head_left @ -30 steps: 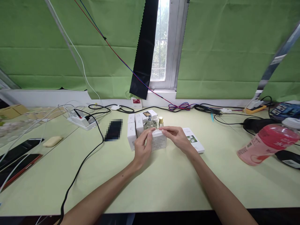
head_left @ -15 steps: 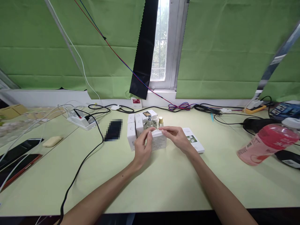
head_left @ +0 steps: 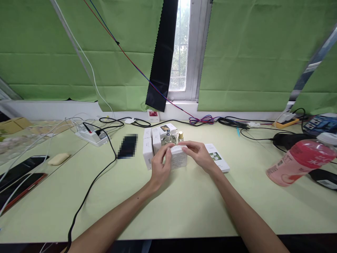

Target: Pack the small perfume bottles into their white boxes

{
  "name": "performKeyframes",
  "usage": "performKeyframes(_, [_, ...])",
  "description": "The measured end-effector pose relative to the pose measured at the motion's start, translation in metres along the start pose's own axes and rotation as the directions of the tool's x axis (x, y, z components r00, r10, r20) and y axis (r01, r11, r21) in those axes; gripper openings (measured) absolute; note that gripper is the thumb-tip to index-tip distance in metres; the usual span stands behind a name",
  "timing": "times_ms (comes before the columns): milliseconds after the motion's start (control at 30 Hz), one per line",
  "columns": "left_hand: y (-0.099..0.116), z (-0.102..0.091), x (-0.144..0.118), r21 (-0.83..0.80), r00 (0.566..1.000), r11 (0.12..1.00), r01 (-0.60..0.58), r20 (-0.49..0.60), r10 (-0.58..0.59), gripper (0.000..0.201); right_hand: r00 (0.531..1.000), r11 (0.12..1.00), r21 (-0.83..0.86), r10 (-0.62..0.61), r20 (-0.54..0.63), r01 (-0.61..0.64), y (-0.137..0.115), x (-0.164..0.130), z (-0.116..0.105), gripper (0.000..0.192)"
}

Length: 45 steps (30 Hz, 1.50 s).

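Between my hands a small white carton (head_left: 178,159) with printed text stands on the table. My left hand (head_left: 161,163) is closed about its left upper edge, thumb and fingers at the top. At the right upper corner my right hand (head_left: 198,154) pinches the carton near its lid. Just behind it are glass perfume bottles (head_left: 168,138) and a small gold-capped bottle (head_left: 180,136). More white boxes (head_left: 147,151) stand to the left. A flat white box (head_left: 219,158) with a flower picture lies beyond my right wrist.
A black cable (head_left: 91,186) runs down the table on the left, from a white power strip (head_left: 92,137). Phones (head_left: 23,168) and a cream case (head_left: 59,159) lie far left. A pink drink bottle (head_left: 295,163) leans on its side at the right. Coiled cables (head_left: 233,122) line the wall.
My right fingers have shifted very slightly at the carton's top, and the lid appears flatter. The left hand and the other things look the same.
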<state>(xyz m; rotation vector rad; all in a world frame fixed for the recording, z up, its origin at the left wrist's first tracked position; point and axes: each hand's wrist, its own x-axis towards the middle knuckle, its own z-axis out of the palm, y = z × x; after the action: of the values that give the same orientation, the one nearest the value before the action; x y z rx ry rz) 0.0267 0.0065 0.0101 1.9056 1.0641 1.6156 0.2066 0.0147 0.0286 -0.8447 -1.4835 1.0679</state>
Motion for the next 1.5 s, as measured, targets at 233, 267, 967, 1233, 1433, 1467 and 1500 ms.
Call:
performKeyframes(233, [-0.001, -0.0008, -0.0008, 0.014, 1.0, 1.0, -0.005, -0.001, 0.005, 0.029, 1.0, 1.0, 0.01, 0.006, -0.005, -0.006, 0.0, 0.0003, 0.0008, 0.033])
performKeyframes(267, [-0.001, -0.0006, -0.001, 0.016, 1.0, 1.0, -0.007, -0.002, 0.007, 0.029, 1.0, 1.0, 0.017, 0.007, -0.01, -0.006, 0.0004, 0.0003, 0.0009, 0.033])
performKeyframes(967, [0.0015, 0.0002, -0.0013, 0.01, 1.0, 1.0, 0.009, -0.003, -0.009, 0.03, 0.998, 0.998, -0.036, 0.06, -0.033, -0.061, 0.0021, 0.0, 0.0079, 0.037])
performKeyframes(1233, [-0.0013, 0.0011, -0.0017, 0.005, 1.0, 1.0, -0.008, 0.001, 0.008, 0.027, 0.999, 0.998, -0.03, 0.05, -0.016, -0.05, -0.0015, -0.0006, 0.0082, 0.037])
performKeyframes(1433, [-0.0009, -0.0001, -0.0019, 0.013, 1.0, 1.0, -0.004, 0.003, 0.004, 0.028, 0.999, 0.998, -0.037, 0.052, -0.012, -0.053, -0.0011, -0.0002, 0.0084, 0.038])
performKeyframes(1467, [-0.0009, -0.0002, -0.0019, 0.014, 1.0, 1.0, -0.003, 0.004, 0.003, 0.028, 0.999, 0.998, -0.035, 0.052, -0.011, -0.053, -0.0009, -0.0002, 0.0084, 0.038])
performKeyframes(1500, [-0.0009, -0.0002, -0.0018, 0.014, 1.0, 1.0, -0.004, 0.004, 0.004, 0.028, 0.999, 0.998, -0.034, 0.052, -0.011, -0.052, -0.0007, -0.0002, 0.0083, 0.038])
